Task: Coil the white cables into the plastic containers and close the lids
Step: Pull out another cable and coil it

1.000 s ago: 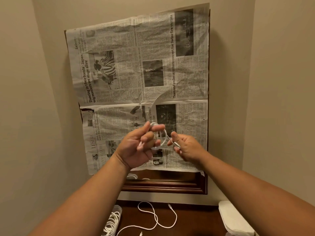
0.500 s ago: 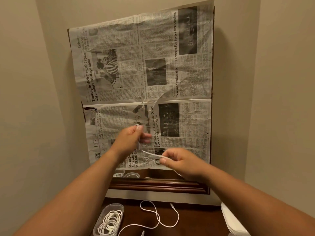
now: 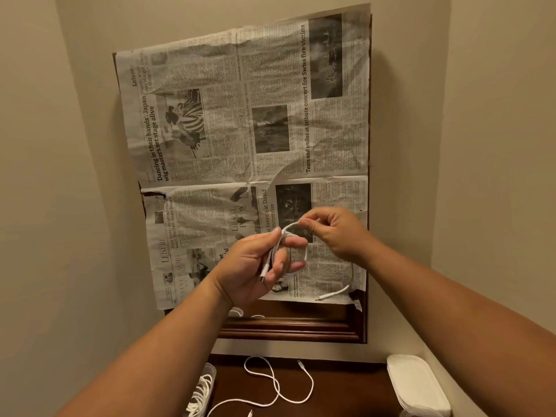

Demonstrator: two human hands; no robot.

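Raised in front of the newspaper, my left hand (image 3: 258, 266) grips a partly coiled white cable (image 3: 290, 236), loops gathered between thumb and fingers, one plug hanging by the palm. My right hand (image 3: 334, 233) pinches the same cable just to the right; its free end (image 3: 334, 294) dangles lower right. A second white cable (image 3: 276, 389) lies loose on the dark wooden surface below. A clear plastic container (image 3: 207, 377) with coiled white cables inside sits at the bottom left, partly behind my left forearm. White lids (image 3: 418, 386) are stacked at the bottom right.
A mirror with a dark wooden frame (image 3: 288, 331) hangs on the beige wall, covered by newspaper (image 3: 240, 130). Walls close in on the left and right, forming a narrow nook over the wooden surface (image 3: 346, 395).
My hands have come back together: the right rose up and right to pinch the cable beside the left, and another loop now lies in my left hand. The free end hangs shorter.
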